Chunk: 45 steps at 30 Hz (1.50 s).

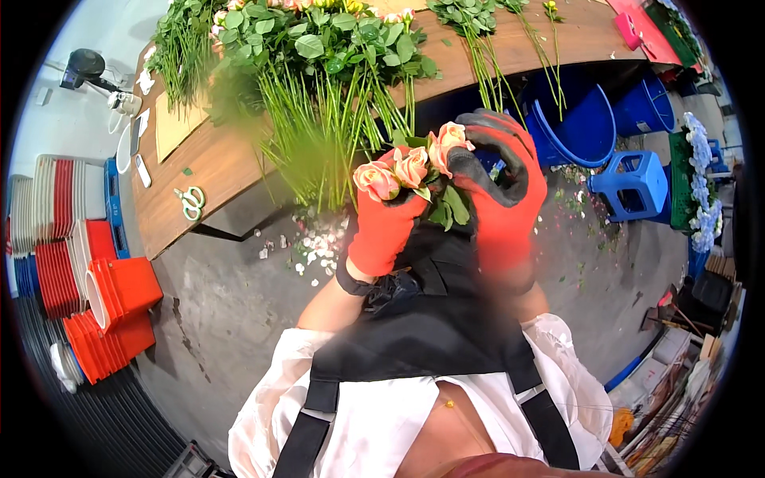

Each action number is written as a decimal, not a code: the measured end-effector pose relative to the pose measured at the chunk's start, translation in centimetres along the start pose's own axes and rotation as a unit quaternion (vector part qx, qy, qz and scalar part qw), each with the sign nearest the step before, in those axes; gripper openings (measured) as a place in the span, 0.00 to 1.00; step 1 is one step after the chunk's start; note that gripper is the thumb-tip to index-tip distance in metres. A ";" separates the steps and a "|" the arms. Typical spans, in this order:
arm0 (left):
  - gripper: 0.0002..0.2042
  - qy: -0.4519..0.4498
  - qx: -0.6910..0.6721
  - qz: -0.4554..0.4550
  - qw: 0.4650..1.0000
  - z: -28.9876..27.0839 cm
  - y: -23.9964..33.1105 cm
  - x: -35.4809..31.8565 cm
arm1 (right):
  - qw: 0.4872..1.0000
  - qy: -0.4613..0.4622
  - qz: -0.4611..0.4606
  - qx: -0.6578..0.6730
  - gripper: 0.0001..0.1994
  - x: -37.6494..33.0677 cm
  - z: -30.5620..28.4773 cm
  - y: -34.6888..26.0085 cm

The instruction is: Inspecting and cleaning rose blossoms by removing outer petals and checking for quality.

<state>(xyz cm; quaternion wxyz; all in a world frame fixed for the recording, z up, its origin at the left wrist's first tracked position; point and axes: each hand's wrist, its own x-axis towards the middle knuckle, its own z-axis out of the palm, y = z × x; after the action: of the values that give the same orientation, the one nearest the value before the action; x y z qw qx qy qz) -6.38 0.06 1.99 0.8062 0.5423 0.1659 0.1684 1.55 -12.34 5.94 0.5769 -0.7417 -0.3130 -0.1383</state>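
black apron [430, 319] below gloved hands [446, 199], roses [406, 167]

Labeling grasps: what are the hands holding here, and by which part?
Both hands hold a small bunch of pink roses. Left hand grips the stems just under the blooms; right hand curls around the bunch from the side.

head-worn view, steeply downward, close

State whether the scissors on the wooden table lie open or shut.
Shut, it seems: the scissors lie flat with handle loops side by side; the blades are too small to confirm.
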 end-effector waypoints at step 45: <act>0.19 0.042 0.032 0.097 0.994 2.1 0.3 -0.1 | 0.976 0.090 -0.170 -0.104 0.16 -1.5 0.9 0.0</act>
<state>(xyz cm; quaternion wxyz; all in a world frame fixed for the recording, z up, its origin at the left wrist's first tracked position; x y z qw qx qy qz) -5.50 -1.59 3.00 0.7605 0.5738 0.1514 0.2634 0.25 -12.00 4.82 0.4900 -0.7181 -0.3656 -0.3325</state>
